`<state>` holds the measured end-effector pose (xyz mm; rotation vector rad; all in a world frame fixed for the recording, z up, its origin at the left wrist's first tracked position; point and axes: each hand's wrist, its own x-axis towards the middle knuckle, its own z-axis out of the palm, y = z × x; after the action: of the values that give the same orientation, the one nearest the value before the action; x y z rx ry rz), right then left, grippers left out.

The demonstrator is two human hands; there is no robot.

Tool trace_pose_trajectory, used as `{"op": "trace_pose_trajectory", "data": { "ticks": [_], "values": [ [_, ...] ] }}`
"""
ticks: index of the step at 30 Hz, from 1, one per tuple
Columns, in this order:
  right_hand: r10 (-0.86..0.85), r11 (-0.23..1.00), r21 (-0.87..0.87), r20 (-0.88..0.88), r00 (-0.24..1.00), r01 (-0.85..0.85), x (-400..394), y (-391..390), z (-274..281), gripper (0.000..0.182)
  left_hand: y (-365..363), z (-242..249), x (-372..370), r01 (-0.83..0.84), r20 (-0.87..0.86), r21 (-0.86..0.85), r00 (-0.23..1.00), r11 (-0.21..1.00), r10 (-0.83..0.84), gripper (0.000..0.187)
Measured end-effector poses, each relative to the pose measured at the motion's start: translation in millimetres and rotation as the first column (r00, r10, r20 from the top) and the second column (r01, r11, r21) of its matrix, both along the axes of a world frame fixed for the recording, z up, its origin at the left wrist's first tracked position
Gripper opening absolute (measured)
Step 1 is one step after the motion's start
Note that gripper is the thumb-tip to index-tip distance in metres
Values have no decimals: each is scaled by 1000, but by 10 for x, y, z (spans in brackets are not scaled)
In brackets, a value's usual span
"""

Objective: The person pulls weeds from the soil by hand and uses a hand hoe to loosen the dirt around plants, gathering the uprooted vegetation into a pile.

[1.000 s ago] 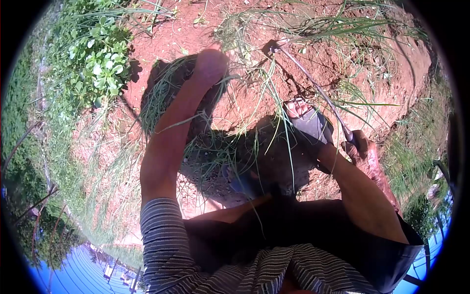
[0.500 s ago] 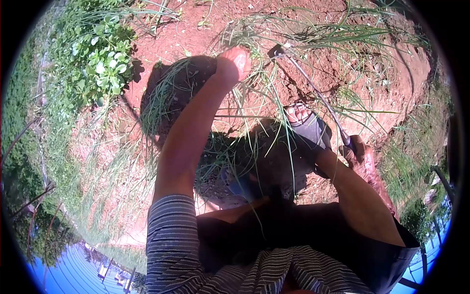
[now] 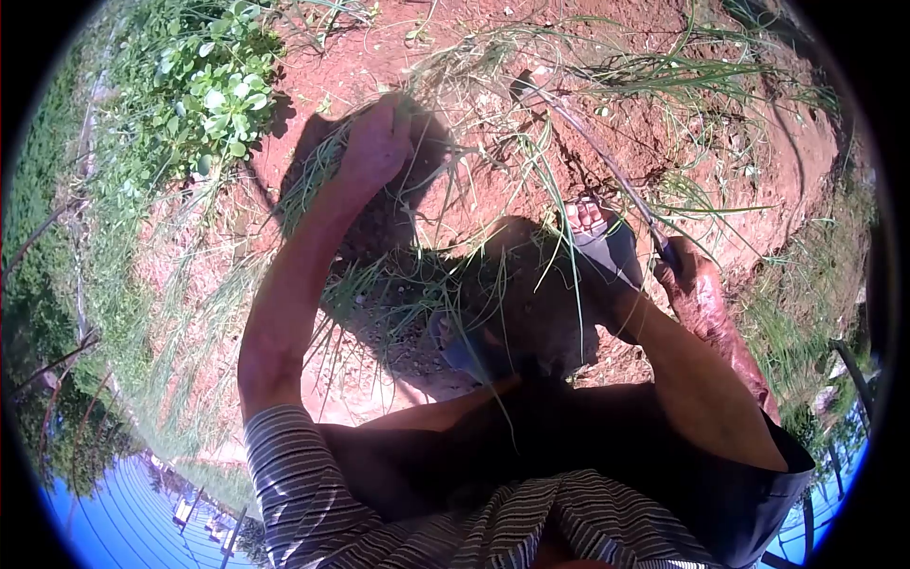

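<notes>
Hoe (image 3: 588,142) in right hand (image 3: 684,275), shaft diagonal, blade pointing up-left.

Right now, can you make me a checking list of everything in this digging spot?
Surface: bare red soil, dry and lumpy, partly in shadow.
Job's things: long grass blades bunched at the left hand; a thin-handled digging tool with its head in the soil.
Clutter: loose grass strands over the ground; a sandalled foot beside the tool.
Hands: left fingers closed on grass; right hand, muddy, closed on the tool handle.
Cables: nothing seen.
Surroundings: leafy green plant upper left; grass along the edges.
</notes>
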<state>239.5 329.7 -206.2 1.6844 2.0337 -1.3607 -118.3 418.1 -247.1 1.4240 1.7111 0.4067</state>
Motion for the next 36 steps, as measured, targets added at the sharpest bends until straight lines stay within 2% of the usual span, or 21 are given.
{"op": "trace_pose_trajectory", "data": {
  "ticks": [1,4,5,6,9,12,13,16,19,22,25,27,28,29,32,34,36],
  "values": [
    [1,1000,4,5,1000,-1,23,-3,-4,33,-63,-268,-38,61,-36,108,998,992,-58,22],
    [0,1000,6,9,1000,0,45,8,17,33,-116,-278,106,168,-74,260,985,951,-154,23],
    [-6,1000,3,10,1000,6,37,4,20,33,-59,-334,119,292,-233,173,940,941,-249,26],
    [-7,1000,3,12,1000,7,57,-3,10,33,0,-423,137,345,-313,126,904,930,-292,27],
    [-13,1000,-2,19,1000,13,80,2,11,32,105,-483,240,449,-452,-35,790,893,-414,34],
    [-14,1000,-3,22,1000,14,116,-11,10,32,116,-563,259,465,-525,45,764,884,-375,32],
    [-16,1000,-6,22,1000,17,121,-19,8,32,148,-588,230,522,-512,-159,682,838,-522,30],
    [-16,1000,-6,15,1000,16,120,-17,-25,32,21,-938,48,508,-476,-202,697,837,-537,24],
    [-12,1000,-3,14,1000,12,103,-1,-45,32,-213,-690,-124,390,-328,-25,867,921,-376,22],
    [-9,1000,-6,10,1000,9,85,33,-52,32,-534,-525,-303,685,-126,82,728,724,-674,21],
    [0,1000,-14,17,1000,0,100,31,-108,32,-738,25,-237,667,13,-79,744,741,-669,23],
    [0,1000,-19,24,1000,1,104,46,-130,32,-877,346,-238,522,292,-310,848,794,-443,23],
    [-3,1000,-21,24,1000,4,116,48,-127,32,-912,531,-233,464,404,-427,866,777,-295,23],
    [-12,1000,-24,27,1000,13,129,69,-131,32,-888,771,-221,389,410,-610,900,690,-145,26],
    [-61,998,-7,36,998,61,157,162,-67,31,-972,975,-338,220,440,-623,892,750,104,16],
    [-130,991,-26,61,990,132,174,221,3,31,-836,1389,-460,70,354,-606,916,792,191,14],
    [-117,991,-48,76,990,121,171,264,56,31,-951,1409,-838,-122,472,-489,796,864,379,19]
  ]
}}
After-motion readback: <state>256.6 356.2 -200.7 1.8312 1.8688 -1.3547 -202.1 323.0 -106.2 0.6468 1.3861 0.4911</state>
